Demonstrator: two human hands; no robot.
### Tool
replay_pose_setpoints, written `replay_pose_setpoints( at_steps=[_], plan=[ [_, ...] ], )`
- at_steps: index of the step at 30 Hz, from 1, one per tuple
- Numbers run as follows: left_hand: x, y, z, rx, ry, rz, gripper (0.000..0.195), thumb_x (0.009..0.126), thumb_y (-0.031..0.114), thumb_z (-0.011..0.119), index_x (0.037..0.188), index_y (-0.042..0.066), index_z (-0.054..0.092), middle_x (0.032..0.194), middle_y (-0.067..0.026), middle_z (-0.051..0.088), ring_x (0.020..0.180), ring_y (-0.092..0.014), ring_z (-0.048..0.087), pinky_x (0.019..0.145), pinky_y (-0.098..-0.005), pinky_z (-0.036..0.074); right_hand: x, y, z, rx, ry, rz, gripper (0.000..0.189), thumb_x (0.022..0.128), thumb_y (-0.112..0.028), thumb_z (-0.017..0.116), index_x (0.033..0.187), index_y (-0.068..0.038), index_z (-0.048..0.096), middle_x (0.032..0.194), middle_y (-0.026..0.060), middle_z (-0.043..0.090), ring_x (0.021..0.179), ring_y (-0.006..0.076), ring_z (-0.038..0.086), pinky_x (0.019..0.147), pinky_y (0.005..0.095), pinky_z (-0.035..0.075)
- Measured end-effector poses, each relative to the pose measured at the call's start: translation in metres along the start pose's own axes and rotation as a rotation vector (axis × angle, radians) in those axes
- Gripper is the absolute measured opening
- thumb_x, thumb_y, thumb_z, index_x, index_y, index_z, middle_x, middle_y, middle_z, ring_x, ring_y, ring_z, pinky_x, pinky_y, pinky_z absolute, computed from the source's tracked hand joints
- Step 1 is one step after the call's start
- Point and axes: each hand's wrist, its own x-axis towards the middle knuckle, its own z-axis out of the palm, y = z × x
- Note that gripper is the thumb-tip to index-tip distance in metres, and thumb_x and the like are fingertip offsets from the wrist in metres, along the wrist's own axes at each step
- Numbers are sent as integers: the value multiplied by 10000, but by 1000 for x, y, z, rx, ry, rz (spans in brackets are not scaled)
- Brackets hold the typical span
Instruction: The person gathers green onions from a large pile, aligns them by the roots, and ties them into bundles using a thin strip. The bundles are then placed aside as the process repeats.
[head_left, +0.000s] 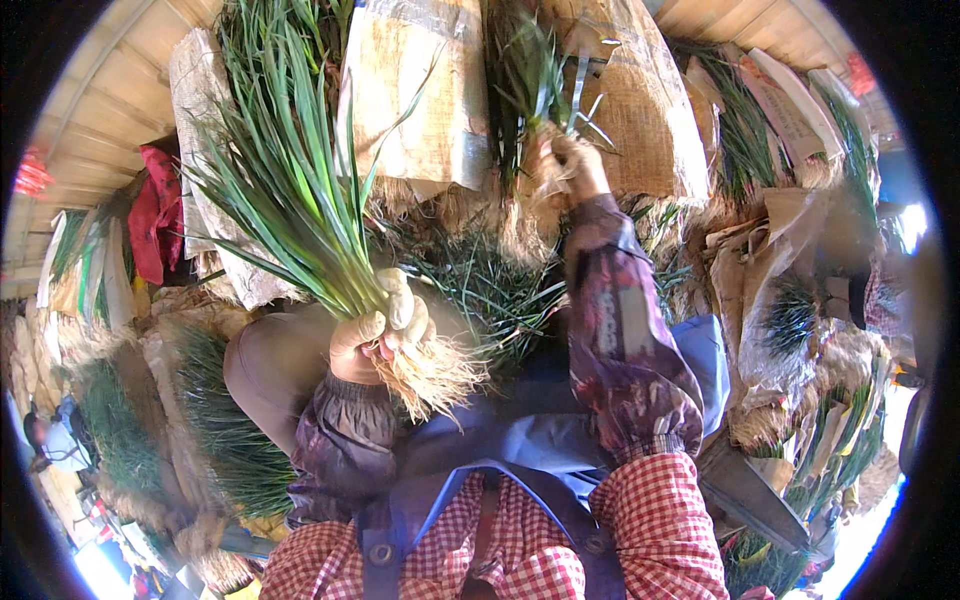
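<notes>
My left hand (382, 326), its fingertips covered in pale material, is closed around a bunch of long green allium-like plants (315, 217). Their leaves point up and to the left, and their pale stringy roots (431, 375) hang out below my fist. Farther forward and to the right, my right hand (574, 165) is on a smaller bunch of similar plants (536, 79), gripping it near the base; this bunch is partly blurred. Its roots (525, 225) reach down beneath the hand. Loose dark green leaves (487, 285) lie in a heap between my arms.
Woven sacks (412, 97) wrapped around plants stand ahead, another sack (645, 112) beside them. A red cloth (156, 214) hangs at the left. More plant bundles (225, 420) lie left of my knee. A metal channel-like piece (750, 495) is at my right. A person (64, 442) is far left.
</notes>
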Motion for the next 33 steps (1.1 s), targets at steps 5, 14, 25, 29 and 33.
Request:
replay_pose_setpoints(
  at_steps=[5, 14, 25, 29, 33],
  plan=[
    [-5, 5, 1, 45, 93, 20, 383, 770, 173, 663, 1099, 38, 521, 744, -34, 534, 687, -201, 517, 674, -374, 449, -33, -74, 21, -745, 247, -135, 244, 860, -144, 621, 1070, -20, 619, 839, 51, 653, 616, 115, 566, 594, 266, 479],
    [-3, 1, -7, 35, 140, -14, 498, 753, 184, 696, 1185, 21, 510, 773, -61, 541, 713, -220, 514, 716, -397, 457, -12, -118, -43, -1365, 559, -420, 331, 754, -165, 681, 987, 49, 586, 813, 128, 647, 664, 224, 584, 626, 348, 473],
    [-2, -4, 5, -76, 209, -138, 603, 726, 187, 705, 1218, -48, 447, 870, -102, 584, 803, -269, 556, 737, -414, 461, -70, -116, -37, -1449, 773, -1018, 196, 802, -133, 613, 990, -164, 657, 944, 39, 668, 759, 170, 629, 708, 323, 504],
    [3, -13, 1, 47, 131, -118, 319, 755, 210, 667, 1000, 41, 553, 858, -98, 543, 823, -255, 523, 728, -384, 456, -107, -79, 27, -1888, 329, -658, 202, 811, -363, 629, 889, -191, 702, 902, 64, 666, 829, 207, 627, 744, 323, 492],
    [5, -27, -10, 90, 113, -159, 253, 736, 224, 687, 870, 53, 558, 758, -90, 553, 828, -275, 549, 815, -463, 448, -94, -37, 18, -2147, 287, -298, 356, 751, -456, 654, 951, -163, 672, 882, 108, 624, 810, 277, 618, 703, 370, 492]
  ],
)
